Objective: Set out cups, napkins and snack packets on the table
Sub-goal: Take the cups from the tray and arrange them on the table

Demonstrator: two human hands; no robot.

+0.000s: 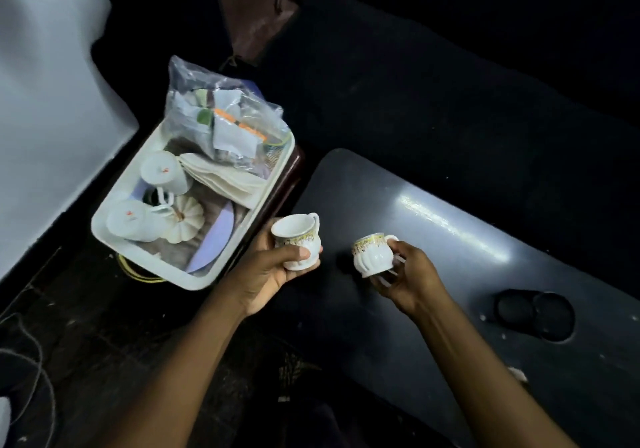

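My left hand (268, 271) is shut on a small white ribbed cup (298, 239) with a gold-patterned rim, held upright between the tray and the table. My right hand (408, 274) grips a matching cup (372, 252) by its handle, tilted, above the near left part of the dark grey table (433, 239). A white tray (114, 212) at the left holds two upturned white cups (161, 172) (130, 220), a ribbed white lid or saucer (183, 222), a stack of cream napkins (221, 179), and a clear plastic bag of snack packets (225, 118).
The tray rests on a dark brown stand (284, 184) beside the table's left end. Two round cup recesses (535, 312) are sunk into the table at the right. A dark sofa (450, 84) runs behind the table. Cables (34, 354) lie on the dark floor at the left.
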